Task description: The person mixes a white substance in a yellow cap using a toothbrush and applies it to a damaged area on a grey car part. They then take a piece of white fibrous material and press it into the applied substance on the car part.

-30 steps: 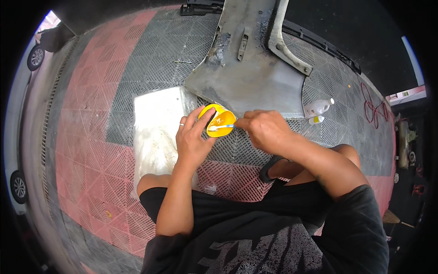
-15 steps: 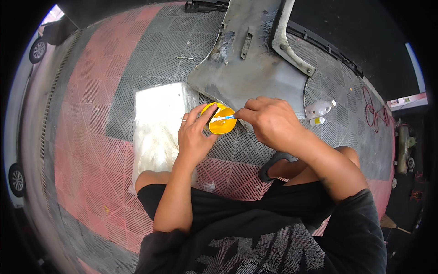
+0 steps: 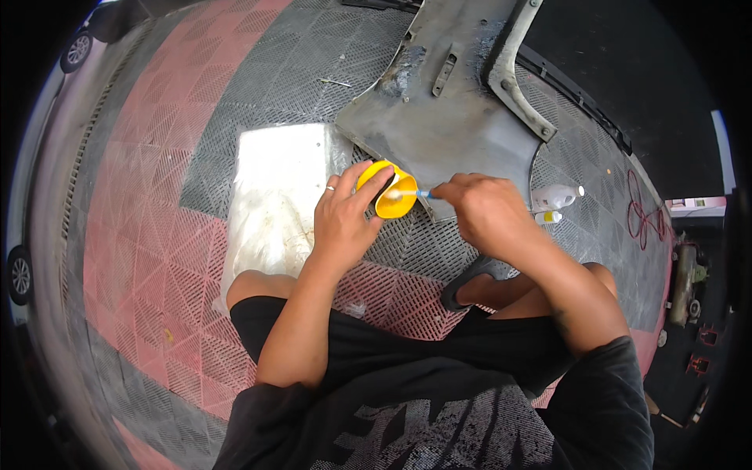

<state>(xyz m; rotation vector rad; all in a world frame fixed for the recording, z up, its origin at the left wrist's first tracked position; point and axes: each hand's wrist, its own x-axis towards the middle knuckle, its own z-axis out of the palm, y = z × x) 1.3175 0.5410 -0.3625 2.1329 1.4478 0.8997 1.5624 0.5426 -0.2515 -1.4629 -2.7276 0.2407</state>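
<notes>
Two bare hands are showing: one left hand (image 3: 345, 211) and one right hand (image 3: 493, 207). They are holding two things, one yellow cup (image 3: 401, 206) and one white-and-blue stick (image 3: 424, 193). One ring (image 3: 330, 188) is sitting on the left hand. One big grey metal part (image 3: 446, 133) is reaching up past the top edge of the floor (image 3: 157, 258). One thin rod (image 3: 335, 82) is lying toward that edge too. Two bottles, one white bottle (image 3: 554, 197) and one small bottle (image 3: 551, 217), are sitting toward the right edge. One red cord (image 3: 645, 215) is curling closer to it. Two wheels (image 3: 78, 51) are showing past the left edge.
</notes>
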